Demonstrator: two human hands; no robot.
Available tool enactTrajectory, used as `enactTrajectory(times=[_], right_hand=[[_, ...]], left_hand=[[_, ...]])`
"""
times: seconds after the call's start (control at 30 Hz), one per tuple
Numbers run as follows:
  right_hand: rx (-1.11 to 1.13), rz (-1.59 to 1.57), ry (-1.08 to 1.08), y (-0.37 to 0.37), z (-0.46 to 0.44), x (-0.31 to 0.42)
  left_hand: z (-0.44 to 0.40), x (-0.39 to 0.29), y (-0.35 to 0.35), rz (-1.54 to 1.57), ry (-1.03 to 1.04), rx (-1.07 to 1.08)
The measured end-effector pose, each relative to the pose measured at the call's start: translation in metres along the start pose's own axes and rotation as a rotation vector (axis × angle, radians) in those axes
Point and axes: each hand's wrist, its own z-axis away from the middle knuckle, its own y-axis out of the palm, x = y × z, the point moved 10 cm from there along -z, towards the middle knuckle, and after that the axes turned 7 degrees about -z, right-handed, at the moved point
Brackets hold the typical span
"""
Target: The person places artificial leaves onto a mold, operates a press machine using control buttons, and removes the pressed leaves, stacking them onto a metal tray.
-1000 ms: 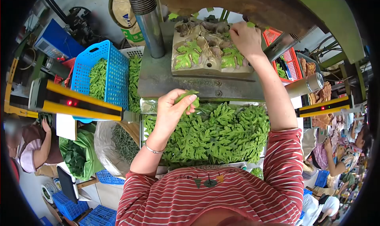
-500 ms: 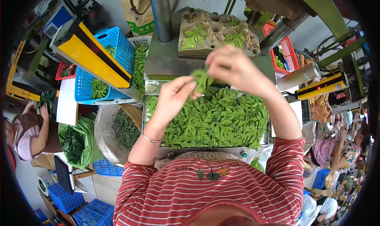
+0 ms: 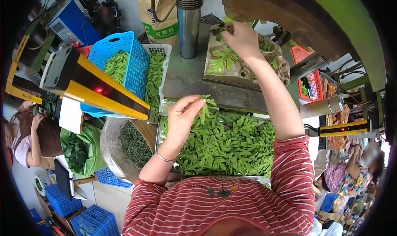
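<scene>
Leaf (image 3: 223,60) lies flat on the mould (image 3: 231,79), long axis slanting toward the mould's far side, nearer the right hand (image 3: 243,41) than the left hand (image 3: 181,117). The right's fingers bend over the mould, grip unclear; the left, before the mould, pinches greenery (image 3: 204,108).

The left hand (image 3: 180,117) sits near the frame's centre, thumb (image 3: 197,106) pressed toward curled fingers (image 3: 187,101), the left forearm (image 3: 158,168) slanting from lower left. The right arm (image 3: 278,96) stretches to upper centre, its right hand (image 3: 245,41) angled leftward (fingertips hard to make out).
</scene>
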Motion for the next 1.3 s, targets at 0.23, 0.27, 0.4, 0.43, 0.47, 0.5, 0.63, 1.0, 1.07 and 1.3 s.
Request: enactTrajectory(times=[0.23, 0.27, 0.4, 0.43, 0.47, 0.5, 0.63, 1.0, 1.07, 1.3], right_hand=[[0.064, 0.239, -0.207, 0.006, 0.002, 0.02], [-0.077, 0.124, -0.295, -0.008, 0.01, 0.023], [0.009, -0.427, -0.343, -0.061, 0.091, 0.06], [0.207, -0.542, -0.23, -0.054, 0.121, 0.062], [0.266, -0.735, -0.155, -0.048, 0.149, 0.065], [0.342, -0.795, -0.067, -0.041, 0.174, 0.064], [0.256, -0.952, 0.089, -0.055, 0.198, 0.038], [0.296, -0.412, -0.024, -0.079, 0.066, -0.017], [0.377, -0.353, -0.022, -0.055, 0.06, -0.023], [0.27, -0.468, 0.026, -0.027, 0.055, -0.047]], left_hand=[[0.01, -0.001, 0.009, 0.119, -0.141, -0.029], [0.014, -0.005, 0.009, 0.101, -0.12, -0.022], [0.029, -0.018, 0.009, 0.051, -0.051, -0.002], [0.033, -0.022, 0.014, -0.004, 0.002, 0.029], [0.037, -0.023, 0.02, -0.06, 0.052, 0.062], [0.042, -0.024, 0.027, -0.117, 0.101, 0.1], [0.057, -0.017, 0.061, -0.196, 0.129, 0.211], [0.061, 0.008, 0.059, -0.25, -0.012, 0.237], [0.056, 0.012, 0.055, -0.252, -0.042, 0.219], [0.036, 0.028, 0.046, -0.257, -0.089, 0.209]])
